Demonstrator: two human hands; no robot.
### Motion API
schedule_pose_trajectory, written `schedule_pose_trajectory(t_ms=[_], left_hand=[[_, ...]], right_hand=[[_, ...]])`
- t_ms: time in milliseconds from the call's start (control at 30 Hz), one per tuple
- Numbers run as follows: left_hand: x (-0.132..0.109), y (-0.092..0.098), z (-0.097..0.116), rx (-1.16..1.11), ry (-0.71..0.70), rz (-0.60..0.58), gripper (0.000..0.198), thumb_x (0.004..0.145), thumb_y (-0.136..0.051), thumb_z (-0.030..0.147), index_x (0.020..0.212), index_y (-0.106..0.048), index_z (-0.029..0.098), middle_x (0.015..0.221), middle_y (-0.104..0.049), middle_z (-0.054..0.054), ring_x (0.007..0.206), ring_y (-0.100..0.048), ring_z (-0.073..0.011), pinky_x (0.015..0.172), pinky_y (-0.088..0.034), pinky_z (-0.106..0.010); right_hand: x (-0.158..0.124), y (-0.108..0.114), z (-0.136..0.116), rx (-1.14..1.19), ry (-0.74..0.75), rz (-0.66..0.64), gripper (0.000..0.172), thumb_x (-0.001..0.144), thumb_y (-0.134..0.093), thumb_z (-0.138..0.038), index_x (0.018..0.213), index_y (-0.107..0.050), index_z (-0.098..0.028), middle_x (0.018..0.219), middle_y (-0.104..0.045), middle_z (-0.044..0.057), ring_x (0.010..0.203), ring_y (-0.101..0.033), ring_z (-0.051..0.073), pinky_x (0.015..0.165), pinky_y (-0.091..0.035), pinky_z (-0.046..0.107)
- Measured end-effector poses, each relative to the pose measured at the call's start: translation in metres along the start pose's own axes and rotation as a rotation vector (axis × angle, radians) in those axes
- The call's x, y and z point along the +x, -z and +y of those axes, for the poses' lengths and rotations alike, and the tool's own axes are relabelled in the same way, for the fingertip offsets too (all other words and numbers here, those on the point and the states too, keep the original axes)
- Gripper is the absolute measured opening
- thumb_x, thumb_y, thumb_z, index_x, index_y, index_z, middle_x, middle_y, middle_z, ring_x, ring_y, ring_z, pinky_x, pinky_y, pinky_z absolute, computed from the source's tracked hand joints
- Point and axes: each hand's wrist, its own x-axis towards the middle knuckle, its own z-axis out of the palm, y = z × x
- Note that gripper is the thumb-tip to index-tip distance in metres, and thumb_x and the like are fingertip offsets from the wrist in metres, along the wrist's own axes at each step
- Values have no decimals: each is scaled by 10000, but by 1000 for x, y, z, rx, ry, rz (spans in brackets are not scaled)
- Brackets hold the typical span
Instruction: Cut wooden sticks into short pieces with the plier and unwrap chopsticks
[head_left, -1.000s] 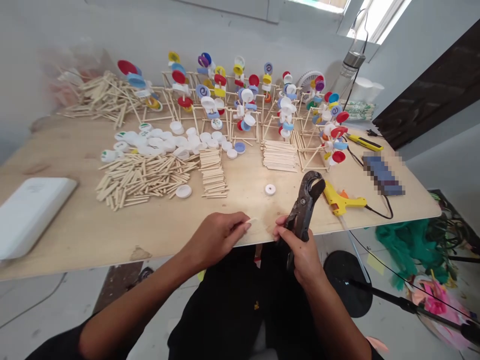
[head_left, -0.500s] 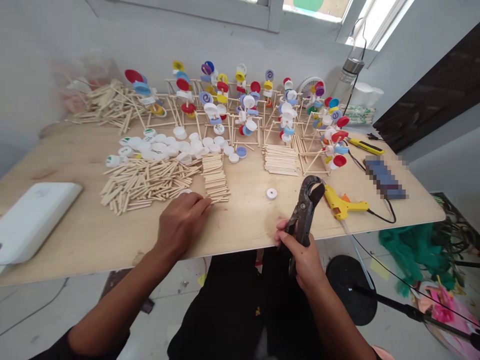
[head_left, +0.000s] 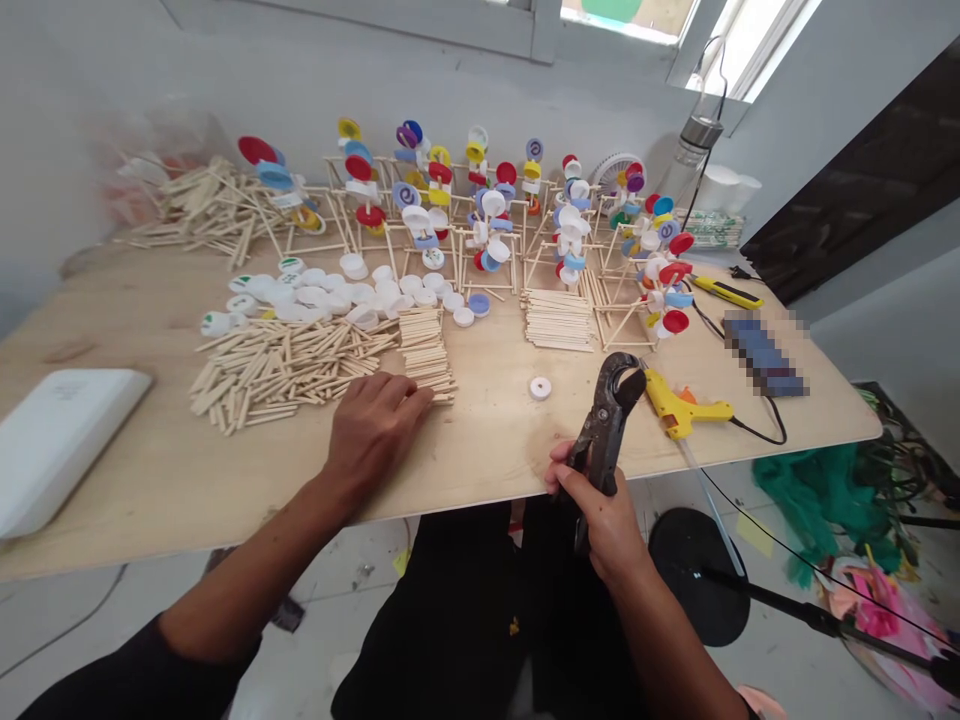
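My left hand (head_left: 375,425) has moved leftward to the stick row (head_left: 424,345), left of centre; whether it pinches any, I can't tell. My right hand (head_left: 611,525) clasps the black cutter (head_left: 603,415), right of centre. Lifting lightly spares the row.

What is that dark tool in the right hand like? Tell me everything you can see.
The dark tool looks like metal pliers or a cutter, scuffed and worn, with a curved, hooked head, a small round pivot below it and handles running down. The right hand grips it by the handles at the table's near edge, head pointing away and slightly rightward. The head appears beside the yellow glue gun; whether they touch is unclear.
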Motion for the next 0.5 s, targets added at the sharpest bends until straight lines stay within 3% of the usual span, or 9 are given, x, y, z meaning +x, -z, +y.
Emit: schedule_pose_trajectory(t_ms=[300,500], left_hand=[[-5,-6,-3,-68,52,-3,225,944,-474,275,973,-689,220,832,-685,-83,815,-579,-264,739,-428,-388],[-4,2,0,-151,109,35,255,950,-466,273,964,-705,184,801,-702,-89,776,-598,-255,714,-437,-379]], right_hand=[[0,0,1,-12,11,0,178,693,-699,-284,833,-649,-186,654,-627,-19,640,-563,159,678,-443,315],[0,-1,0,-4,20,9,184,694,-702,-295,834,-652,-185,656,-630,-18,625,-563,158,660,-450,314]])
